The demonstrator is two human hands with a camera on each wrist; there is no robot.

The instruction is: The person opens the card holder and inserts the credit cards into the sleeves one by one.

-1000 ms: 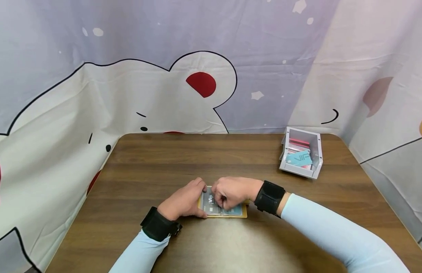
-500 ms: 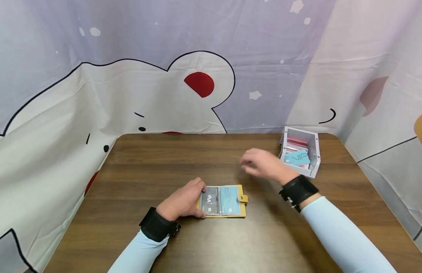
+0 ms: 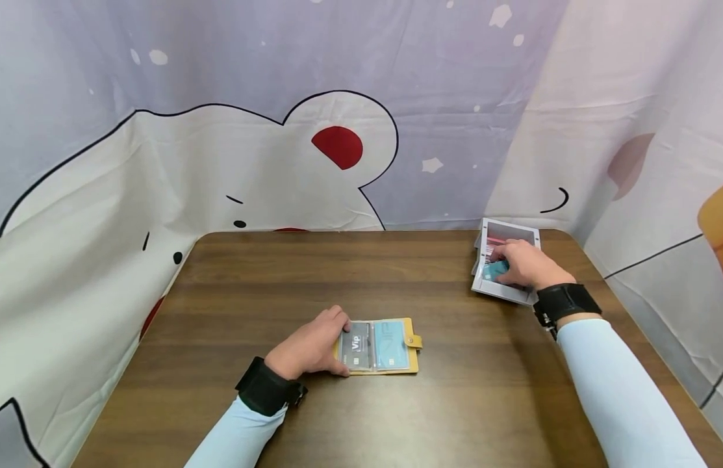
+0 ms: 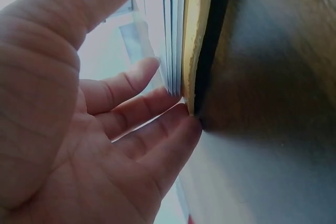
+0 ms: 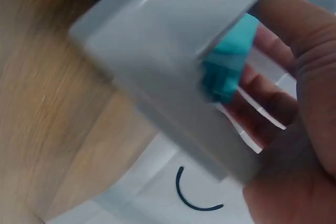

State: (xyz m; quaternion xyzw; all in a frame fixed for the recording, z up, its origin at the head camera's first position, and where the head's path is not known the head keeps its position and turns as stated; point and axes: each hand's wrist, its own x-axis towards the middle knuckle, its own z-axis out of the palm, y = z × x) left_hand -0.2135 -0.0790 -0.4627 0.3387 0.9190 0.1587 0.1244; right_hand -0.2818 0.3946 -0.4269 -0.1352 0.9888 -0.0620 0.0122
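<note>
My left hand (image 3: 311,344) holds the left side of a yellow card holder (image 3: 414,359) lying unfolded on the table, thumb near its lower edge and fingers at its upper edge. A grey Vip card (image 3: 356,354) fills its left sleeve and a light blue card (image 3: 392,346) its right one. In the left wrist view, fingertips touch the edge of the cover (image 4: 194,40). My right hand (image 3: 529,263) reaches into a grey bin (image 3: 501,293), with thumb and fingers around a teal card (image 5: 231,59). The hand hides part of that card.
Red and white cards (image 3: 491,242) lie in the bin beyond the right hand. The bin stands near the back right corner of the wooden table (image 3: 314,273). A patterned cloth (image 3: 267,162) hangs behind the table.
My right hand has left the card holder and moved right and back into the bin, where it grips a card. My left hand stays on the holder.
</note>
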